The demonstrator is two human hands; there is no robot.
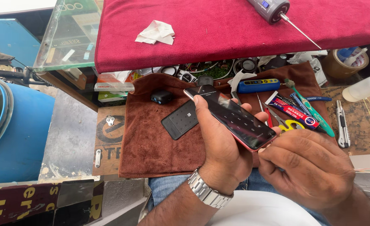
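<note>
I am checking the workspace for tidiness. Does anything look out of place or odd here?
A crumpled white tissue lies alone on the red cloth. Tools are scattered beside the phone held in the left hand.

Two hands show at the lower right of the frame: the left hand (220,144) and the right hand (306,167). One dark glass-fronted smartphone (231,117) lies between them. There are two cloths, one red towel (218,33) at the top and one brown towel (151,138) in the middle. One crumpled white tissue (155,32), one grey electric screwdriver (273,8), one black rectangular phone back panel (180,121), one green-handled toothbrush (312,109), one roll of brown tape (339,65).
</note>
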